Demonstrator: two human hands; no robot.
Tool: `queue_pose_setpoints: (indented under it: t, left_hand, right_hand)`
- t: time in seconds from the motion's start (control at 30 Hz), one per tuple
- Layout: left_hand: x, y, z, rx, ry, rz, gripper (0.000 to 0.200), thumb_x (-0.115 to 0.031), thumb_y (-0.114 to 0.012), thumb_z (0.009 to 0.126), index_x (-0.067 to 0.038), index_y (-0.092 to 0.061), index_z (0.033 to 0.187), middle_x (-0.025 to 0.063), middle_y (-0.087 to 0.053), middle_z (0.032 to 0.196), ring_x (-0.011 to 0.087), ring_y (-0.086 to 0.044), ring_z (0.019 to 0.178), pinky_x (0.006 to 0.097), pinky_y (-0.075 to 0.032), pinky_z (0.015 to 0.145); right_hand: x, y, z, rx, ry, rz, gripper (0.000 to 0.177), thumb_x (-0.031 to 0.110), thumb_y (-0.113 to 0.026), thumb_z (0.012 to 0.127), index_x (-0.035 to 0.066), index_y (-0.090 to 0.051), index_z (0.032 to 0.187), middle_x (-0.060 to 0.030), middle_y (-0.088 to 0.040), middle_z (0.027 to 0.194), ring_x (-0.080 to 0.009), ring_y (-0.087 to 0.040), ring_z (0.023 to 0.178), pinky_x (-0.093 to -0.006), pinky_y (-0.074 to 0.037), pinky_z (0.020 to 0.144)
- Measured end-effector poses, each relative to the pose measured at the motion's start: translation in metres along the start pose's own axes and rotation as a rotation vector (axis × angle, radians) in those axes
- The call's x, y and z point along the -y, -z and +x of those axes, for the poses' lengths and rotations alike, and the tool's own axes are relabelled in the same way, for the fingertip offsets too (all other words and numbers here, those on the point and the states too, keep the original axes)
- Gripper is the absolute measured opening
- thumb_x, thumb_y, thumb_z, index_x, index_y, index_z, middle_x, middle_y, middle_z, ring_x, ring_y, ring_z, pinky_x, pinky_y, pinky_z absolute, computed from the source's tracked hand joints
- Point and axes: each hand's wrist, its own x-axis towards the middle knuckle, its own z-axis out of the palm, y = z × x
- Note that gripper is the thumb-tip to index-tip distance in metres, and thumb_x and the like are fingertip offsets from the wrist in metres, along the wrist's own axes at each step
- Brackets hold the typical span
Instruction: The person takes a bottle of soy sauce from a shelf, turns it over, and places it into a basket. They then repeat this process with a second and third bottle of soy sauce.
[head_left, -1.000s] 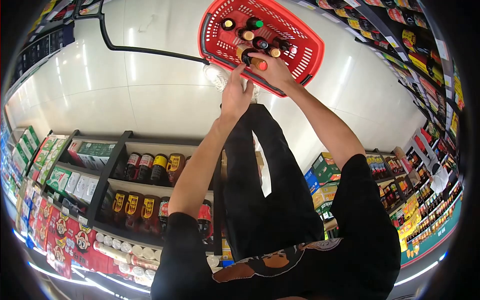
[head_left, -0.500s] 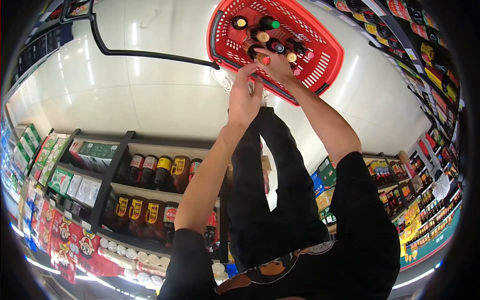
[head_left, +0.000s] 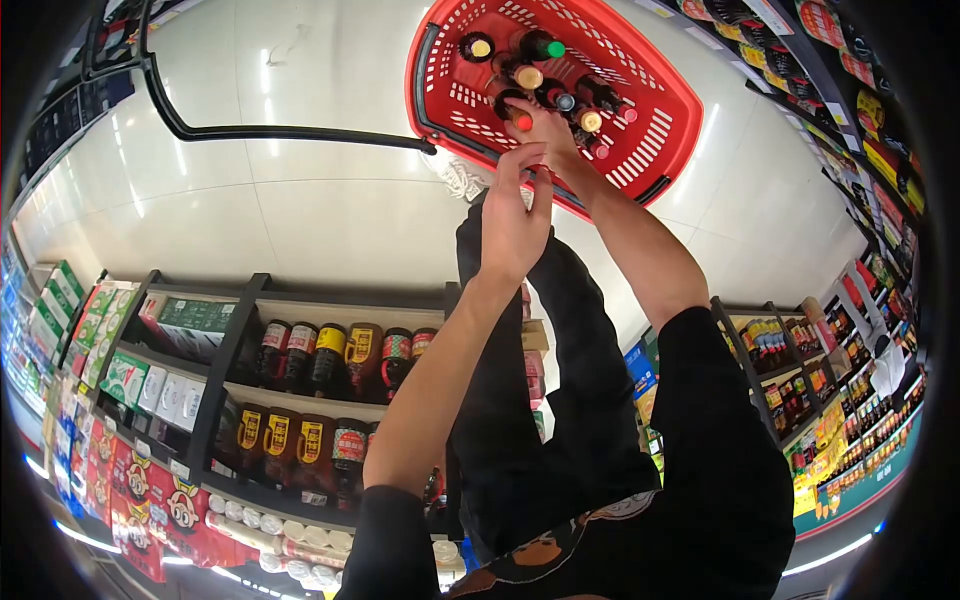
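A red plastic shopping basket [head_left: 668, 120] stands on the floor, holding several dark sauce bottles with caps in different colours. My right hand [head_left: 548, 132] reaches over the near rim, its fingers around the neck of a red-capped bottle [head_left: 523, 121]. That bottle stands among the others, its lower part hidden. Close to the near rim, my left hand [head_left: 517, 222] hovers beside my right wrist, fingers loosely bent and apart, with nothing in it. Neighbouring bottles include a green-capped bottle [head_left: 555, 48] and a yellow-capped bottle [head_left: 480, 47].
The basket's long black handle [head_left: 290, 132] stretches left above the pale tiled floor [head_left: 330, 215]. Behind my left arm is a shelf unit [head_left: 225, 370] with large dark bottles [head_left: 325, 360] and boxes. Packaged goods [head_left: 860, 150] line the shelves on the right. My legs are below the basket.
The view has shifted slightly, and my left hand sits a little lower and further right. My right hand stays on the red-capped bottle in the basket.
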Motion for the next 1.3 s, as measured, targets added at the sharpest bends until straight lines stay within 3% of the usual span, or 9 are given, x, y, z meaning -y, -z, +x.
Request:
queue_pose_setpoints:
  t: [0.47, 0.53, 0.7, 0.8, 0.87, 1.0, 1.1, 1.2, 1.3]
  left_hand:
    - [0.011, -0.003, 0.005, 0.010, 0.008, -0.036, 0.027, 0.003, -0.054, 0.098, 0.002, -0.056, 0.124, 0.0130, -0.066, 0.121, 0.0233, -0.065, 0.112, 0.0370, -0.053, 0.097]
    - [0.014, -0.005, 0.005, 0.001, -0.022, -0.021, 0.029, 0.002, -0.058, 0.094, 0.000, -0.054, 0.123, 0.0179, -0.065, 0.112, 0.0316, -0.069, 0.102, 0.0404, -0.054, 0.090]
    - [0.010, -0.004, 0.007, 0.010, -0.013, -0.021, 0.029, 0.003, -0.058, 0.094, -0.001, -0.055, 0.122, 0.0175, -0.065, 0.110, 0.0307, -0.070, 0.099, 0.0404, -0.054, 0.088]
    - [0.008, -0.003, 0.008, 0.010, -0.009, -0.018, 0.028, 0.003, -0.058, 0.094, -0.002, -0.056, 0.121, 0.0170, -0.065, 0.110, 0.0301, -0.070, 0.099, 0.0402, -0.054, 0.087]
    - [0.007, -0.003, 0.011, 0.009, -0.010, -0.014, 0.028, 0.003, -0.059, 0.094, -0.002, -0.056, 0.121, 0.0168, -0.065, 0.109, 0.0298, -0.070, 0.098, 0.0400, -0.054, 0.086]
    - [0.011, -0.002, 0.011, 0.015, -0.007, 0.046, 0.027, 0.000, -0.059, 0.094, -0.003, -0.057, 0.120, 0.0165, -0.066, 0.109, 0.0301, -0.070, 0.097, 0.0401, -0.054, 0.085]
    - [0.019, -0.003, 0.014, 0.011, 0.020, 0.071, 0.026, -0.002, -0.060, 0.093, -0.003, -0.057, 0.119, 0.0164, -0.066, 0.109, 0.0305, -0.070, 0.096, 0.0402, -0.055, 0.083]
    - [0.035, -0.004, 0.017, 0.014, 0.067, 0.080, 0.026, -0.003, -0.060, 0.093, -0.002, -0.057, 0.118, 0.0165, -0.065, 0.110, 0.0309, -0.070, 0.094, 0.0400, -0.055, 0.081]
    - [0.052, -0.005, 0.022, 0.004, 0.081, 0.096, 0.028, -0.002, -0.059, 0.094, 0.000, -0.056, 0.121, 0.0167, -0.064, 0.115, 0.0283, -0.071, 0.094, 0.0376, -0.057, 0.077]
  right_hand:
    - [-0.010, -0.003, 0.022, 0.033, -0.011, 0.006, 0.053, 0.035, -0.070, 0.086, 0.026, -0.060, 0.137, -0.0160, -0.072, 0.115, -0.0418, -0.066, 0.106, -0.0487, -0.054, 0.093]
    - [-0.011, -0.008, 0.022, 0.003, -0.022, 0.032, 0.054, 0.037, -0.069, 0.085, 0.027, -0.060, 0.138, -0.0170, -0.072, 0.115, -0.0413, -0.067, 0.105, -0.0494, -0.054, 0.093]
    - [0.000, -0.013, 0.018, -0.086, -0.082, 0.121, 0.056, 0.039, -0.069, 0.084, 0.027, -0.060, 0.138, -0.0178, -0.072, 0.113, -0.0402, -0.069, 0.103, -0.0486, -0.054, 0.094]
    - [0.002, -0.017, 0.018, -0.052, -0.183, 0.185, 0.059, 0.040, -0.071, 0.083, 0.023, -0.061, 0.138, -0.0190, -0.067, 0.127, -0.0390, -0.065, 0.114, -0.0463, -0.052, 0.100]
    - [-0.015, -0.035, 0.026, -0.164, -0.091, 0.204, 0.063, 0.041, -0.072, 0.085, 0.021, -0.057, 0.142, -0.0214, -0.071, 0.117, -0.0385, -0.067, 0.112, -0.0418, -0.051, 0.099]
    - [-0.006, -0.027, 0.026, -0.083, -0.144, 0.293, 0.075, 0.042, -0.073, 0.084, 0.015, -0.048, 0.149, -0.0220, -0.068, 0.124, -0.0380, -0.065, 0.118, -0.0404, -0.048, 0.103]
    - [-0.007, -0.026, 0.028, -0.009, -0.129, 0.165, 0.095, 0.044, -0.074, 0.084, 0.009, -0.026, 0.159, -0.0224, -0.064, 0.131, -0.0390, -0.064, 0.119, -0.0418, -0.046, 0.106]
    - [0.010, -0.005, 0.020, 0.129, -0.194, 0.141, 0.101, 0.045, -0.073, 0.083, 0.004, -0.019, 0.159, -0.0273, -0.062, 0.131, -0.0429, -0.062, 0.120, -0.0447, -0.049, 0.104]
    - [0.006, 0.000, 0.013, 0.146, -0.099, 0.086, 0.095, 0.039, -0.069, 0.086, 0.000, -0.019, 0.156, -0.0284, -0.066, 0.124, -0.0433, -0.064, 0.116, -0.0456, -0.052, 0.100]
